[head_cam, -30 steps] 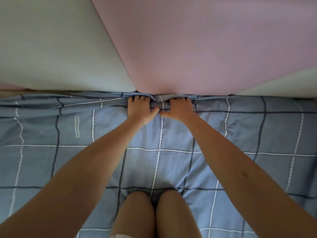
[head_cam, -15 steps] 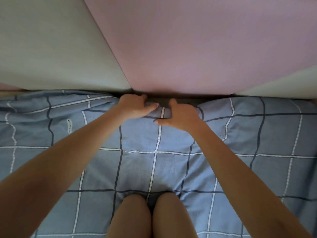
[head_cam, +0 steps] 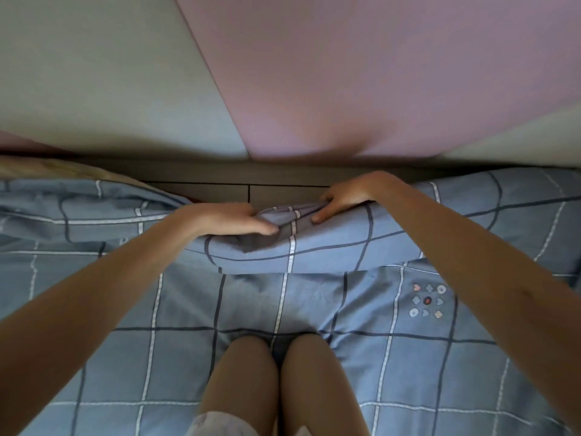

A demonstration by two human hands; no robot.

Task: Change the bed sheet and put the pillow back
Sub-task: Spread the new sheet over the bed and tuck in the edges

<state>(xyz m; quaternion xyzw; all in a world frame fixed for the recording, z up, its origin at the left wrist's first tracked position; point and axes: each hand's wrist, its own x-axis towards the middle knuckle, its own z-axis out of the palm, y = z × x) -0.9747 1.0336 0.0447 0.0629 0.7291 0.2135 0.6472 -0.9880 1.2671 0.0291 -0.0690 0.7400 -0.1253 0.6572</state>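
Note:
A blue checked bed sheet (head_cam: 314, 303) covers the bed beneath my knees. Its head-end edge is bunched into a raised fold in front of me. My left hand (head_cam: 226, 220) grips that fold from the left, fingers curled over the cloth. My right hand (head_cam: 345, 196) grips the same fold from the right, thumb on top, fingers under the edge. Behind the lifted edge a strip of wooden bed frame (head_cam: 283, 191) shows. No pillow is in view.
A padded headboard with grey-green (head_cam: 103, 77) and pink (head_cam: 361, 67) panels rises just behind the bed. A beige mattress corner (head_cam: 63, 169) peeks out at the far left. My bare knees (head_cam: 283, 382) rest on the sheet.
Both hands have pulled the sheet's edge back from the headboard and lifted it into a fold, baring the wooden frame. A small embroidered motif on the sheet has come into view at the right.

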